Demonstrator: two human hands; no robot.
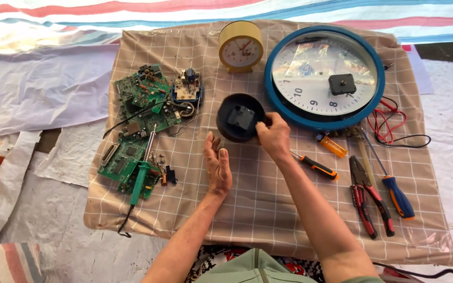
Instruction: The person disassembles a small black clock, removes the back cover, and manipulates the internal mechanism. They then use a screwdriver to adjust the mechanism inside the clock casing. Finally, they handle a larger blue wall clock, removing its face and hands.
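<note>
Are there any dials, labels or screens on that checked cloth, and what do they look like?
Large round wall clock with blue rim: top right, white numbered face, black square movement at centre.
Small round yellow alarm clock: top centre, standing, pale dial with red hands.
Small orange lighter: below the big clock; label unclear.
No screens or packages.

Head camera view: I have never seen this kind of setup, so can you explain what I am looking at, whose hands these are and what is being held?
There is no machine. The one picture comes from a camera worn on a person's head, looking down at their own bare hands over a checked cloth. The right hand grips the rim of a small black round clock casing. The left hand is open, palm up, holding nothing visible. On the cloth lie green circuit boards, a green soldering iron, a yellow alarm clock, a big blue wall clock, pliers and screwdrivers.
</note>
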